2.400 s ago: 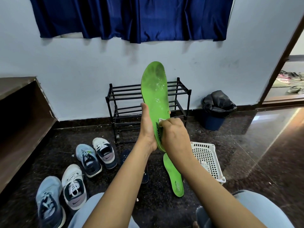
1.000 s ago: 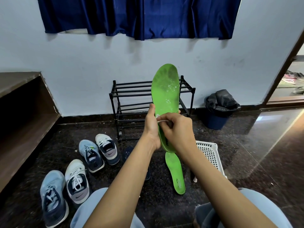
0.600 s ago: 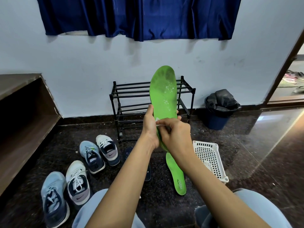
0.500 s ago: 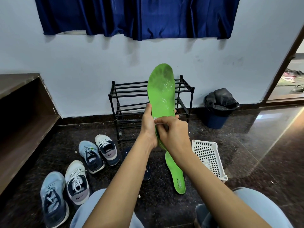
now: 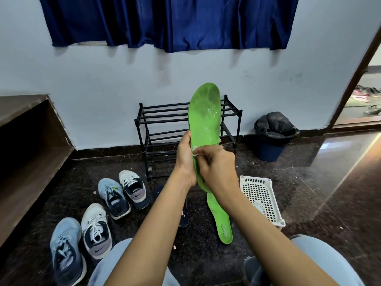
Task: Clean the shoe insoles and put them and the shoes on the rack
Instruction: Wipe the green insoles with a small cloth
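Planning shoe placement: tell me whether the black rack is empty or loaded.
Empty where visible: the rack shows only bare bars; the held green insole hides part of it.

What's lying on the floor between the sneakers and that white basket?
In the head view, two insoles lie there: a dark insole, partly hidden, and a green insole nearer the white basket.

Held insole [image 5: 205, 112]: heel end hidden behind left grip [image 5: 184, 162] and right grip [image 5: 218, 168]. 
Right grip pinches a white scrap [image 5: 195, 154]; too small to tell what it is. 
Dark insole [image 5: 184, 215] on floor: mostly behind left forearm [image 5: 165, 213]. 
Floor insole [image 5: 221, 219]: toe behind right forearm [image 5: 247, 215]; heel print too small to read. 
Rack [image 5: 165, 120]: right part of the bars behind held insole. 
Curtain [image 5: 165, 21]: cut by top edge. 
Basket [image 5: 261, 195]: white item inside, partly behind right forearm, unidentifiable.
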{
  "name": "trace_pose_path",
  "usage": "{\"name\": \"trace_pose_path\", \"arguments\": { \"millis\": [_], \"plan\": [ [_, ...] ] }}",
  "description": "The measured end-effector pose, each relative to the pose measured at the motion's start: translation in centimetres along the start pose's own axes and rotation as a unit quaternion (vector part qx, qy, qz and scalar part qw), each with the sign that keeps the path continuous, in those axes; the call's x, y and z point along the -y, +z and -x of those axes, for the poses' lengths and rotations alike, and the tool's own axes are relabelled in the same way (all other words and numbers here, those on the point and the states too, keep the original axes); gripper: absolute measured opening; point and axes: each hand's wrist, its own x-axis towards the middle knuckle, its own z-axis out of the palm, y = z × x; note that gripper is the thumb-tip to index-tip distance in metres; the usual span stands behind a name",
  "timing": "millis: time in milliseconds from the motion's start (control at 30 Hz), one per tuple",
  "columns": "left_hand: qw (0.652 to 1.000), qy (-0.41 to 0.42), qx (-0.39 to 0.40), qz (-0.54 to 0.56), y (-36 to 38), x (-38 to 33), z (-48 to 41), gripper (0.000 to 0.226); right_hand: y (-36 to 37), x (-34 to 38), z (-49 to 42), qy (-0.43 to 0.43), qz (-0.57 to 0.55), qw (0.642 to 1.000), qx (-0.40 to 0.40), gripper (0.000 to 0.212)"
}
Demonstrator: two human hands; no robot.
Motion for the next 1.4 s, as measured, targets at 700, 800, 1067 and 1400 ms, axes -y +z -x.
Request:
{"name": "trace_pose_path", "arguments": {
  "millis": [700, 800, 1067, 1400],
  "plan": [
    [0.999, -0.021, 0.033, 0.009, 0.3, 1.5, 0.2, 0.063, -0.5, -0.1, -1.6, -0.026, 0.002, 0.997, -0.074, 0.017],
    [0.998, -0.027, 0.056, 0.005, 0.6, 1.5, 0.1, 0.056, -0.4, -0.4, -1.2, -0.021, 0.0, 0.996, -0.082, 0.017],
    [0.999, 0.006, 0.034, 0.03, 0.3, 0.4, -0.1, 0.052, 0.1, -0.5, 0.0, -0.047, 0.012, 0.998, -0.043, 0.019],
    [1.0, 0.015, 0.02, 0.006, 0.3, 0.5, -0.5, 0.053, 0.7, -0.7, 0.2, -0.04, 0.026, 0.996, -0.074, 0.019]
  ]
}}
